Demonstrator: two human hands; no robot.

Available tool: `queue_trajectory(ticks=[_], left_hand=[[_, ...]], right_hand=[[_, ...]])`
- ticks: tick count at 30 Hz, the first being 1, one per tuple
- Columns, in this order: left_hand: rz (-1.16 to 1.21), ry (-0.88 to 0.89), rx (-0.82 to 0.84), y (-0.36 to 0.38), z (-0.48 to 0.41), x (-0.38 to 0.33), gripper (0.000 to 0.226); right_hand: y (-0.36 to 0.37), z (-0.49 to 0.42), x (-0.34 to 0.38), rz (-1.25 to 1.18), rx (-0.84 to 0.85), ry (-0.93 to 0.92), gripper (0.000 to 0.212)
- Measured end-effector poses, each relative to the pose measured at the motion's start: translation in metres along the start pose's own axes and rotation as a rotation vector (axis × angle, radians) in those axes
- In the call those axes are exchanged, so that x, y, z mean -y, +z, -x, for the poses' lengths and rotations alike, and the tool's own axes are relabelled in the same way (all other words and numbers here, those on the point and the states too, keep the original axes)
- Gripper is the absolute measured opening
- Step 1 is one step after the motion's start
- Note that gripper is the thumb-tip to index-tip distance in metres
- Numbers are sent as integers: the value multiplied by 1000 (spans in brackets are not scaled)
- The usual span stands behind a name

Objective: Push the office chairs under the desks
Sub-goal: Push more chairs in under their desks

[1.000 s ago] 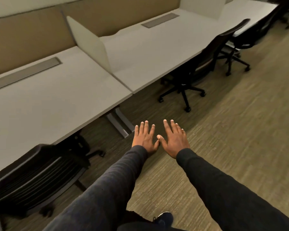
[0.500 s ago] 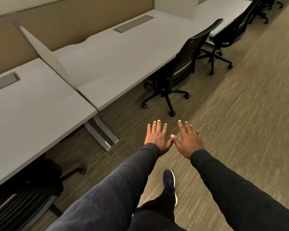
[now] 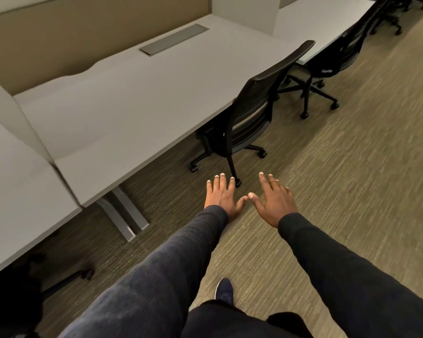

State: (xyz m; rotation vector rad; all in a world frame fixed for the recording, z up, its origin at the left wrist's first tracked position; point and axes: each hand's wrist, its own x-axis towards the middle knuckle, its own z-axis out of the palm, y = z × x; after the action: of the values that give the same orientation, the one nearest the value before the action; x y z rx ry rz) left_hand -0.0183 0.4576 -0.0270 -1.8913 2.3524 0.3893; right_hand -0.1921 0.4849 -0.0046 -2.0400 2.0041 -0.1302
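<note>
A black office chair (image 3: 259, 103) stands at the front edge of the long grey desk (image 3: 122, 93), its seat partly under the top and its back sticking out. A second black chair (image 3: 332, 59) stands farther right at the neighbouring desk (image 3: 322, 18). My left hand (image 3: 221, 198) and my right hand (image 3: 275, 200) are stretched out side by side, palms down, fingers spread, holding nothing. Both hover over the carpet just short of the first chair's wheels. At the bottom left the wheeled base of another chair (image 3: 66, 280) shows beneath the near desk (image 3: 17, 191).
Metal desk legs (image 3: 122, 215) stand on the carpet left of my hands. White divider panels (image 3: 17, 118) separate the desks, and a grey cable hatch (image 3: 174, 39) lies in the desk top. More chairs (image 3: 400, 8) stand at the far right. My shoe (image 3: 224, 291) is on the carpet below.
I have walked to the right along the desks. The first chair is now closer and larger in view; the chair at the bottom left has slid mostly out of view. My hands stay open.
</note>
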Motion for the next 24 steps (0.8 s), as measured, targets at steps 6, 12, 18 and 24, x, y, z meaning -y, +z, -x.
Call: queue_trajectory(ticks=[6, 12, 18, 24], left_hand=[[-22, -29, 24, -17, -74, -55, 83], [9, -133, 6, -21, -144, -119, 83], [74, -217, -54, -44, -211, -190, 84], [94, -269, -208, -95, -283, -222, 85]], right_hand=[[-22, -64, -66, -20, 25, -10, 77], [-53, -132, -143, 3, 52, -101, 76], [-105, -210, -236, 98, 80, -158, 76], [-157, -296, -273, 138, 58, -190, 81]])
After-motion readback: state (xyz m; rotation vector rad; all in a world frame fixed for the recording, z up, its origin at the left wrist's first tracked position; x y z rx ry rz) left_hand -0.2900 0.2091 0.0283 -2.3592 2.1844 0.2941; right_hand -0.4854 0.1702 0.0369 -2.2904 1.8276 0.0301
